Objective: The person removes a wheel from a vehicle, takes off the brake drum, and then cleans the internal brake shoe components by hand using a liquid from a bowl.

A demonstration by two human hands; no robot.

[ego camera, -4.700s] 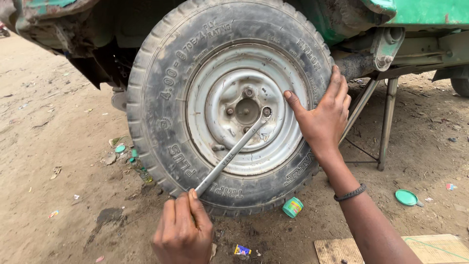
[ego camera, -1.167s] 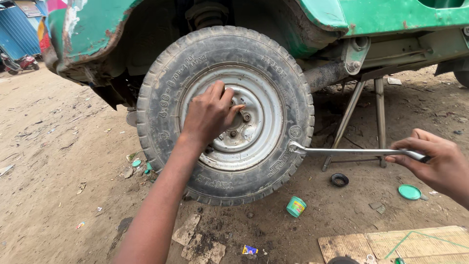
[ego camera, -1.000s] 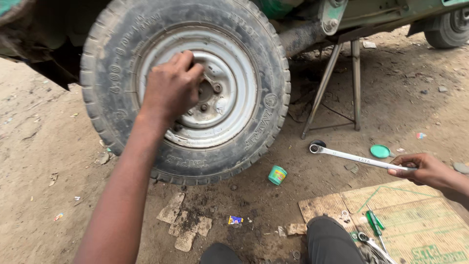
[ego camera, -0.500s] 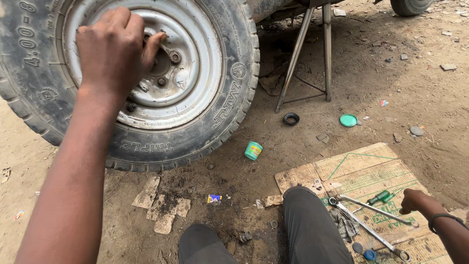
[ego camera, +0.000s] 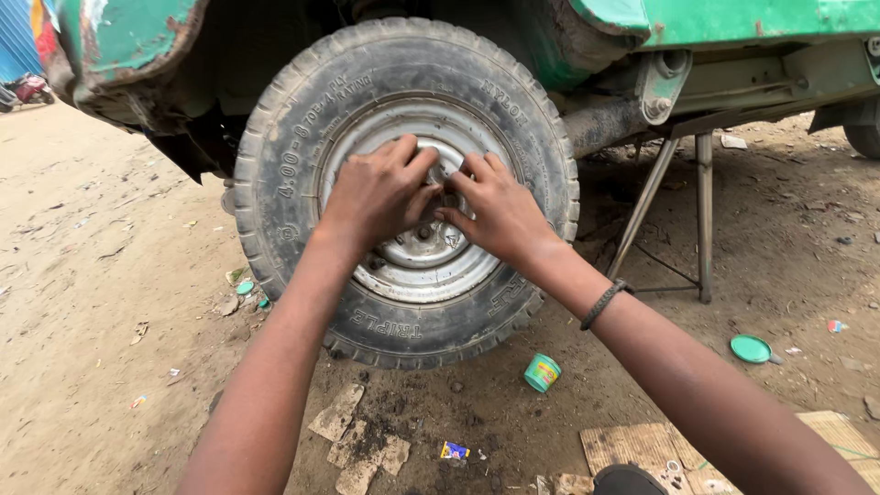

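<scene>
At the hub: both my hands meet on the middle of the steel rim (ego camera: 412,266), fingertips pressed together over the spot where the wheel studs sit.
Left hand: my left hand (ego camera: 376,192) lies palm-down on the upper left of the hub, fingers curled inward and pinching at something small there; my knuckles hide what it is, so I cannot tell whether I grip a nut or only touch the metal.
Right hand: my right hand (ego camera: 500,213) comes in from the right, fingers bent toward the same spot and touching those of the left; not clenched, not free either, and what lies under the fingertips is hidden.
Arms: both forearms stretch forward from the near edge and converge on the wheel, wrists fairly straight; a dark cord bracelet (ego camera: 603,302) sits on my right wrist.
Wheel: the tyre (ego camera: 275,220) stands upright on the green vehicle (ego camera: 752,23), its lower tread at the dirt.
Why so: I judge that two hands share the hub because small parts there want fingers, not a tool.
Support: a metal stand (ego camera: 702,220) props the chassis just right of the wheel.
Ground near: a small green tin (ego camera: 542,372) lies below the tyre, a green lid (ego camera: 751,348) farther right, flat cardboard (ego camera: 642,445) by my knee.
</scene>
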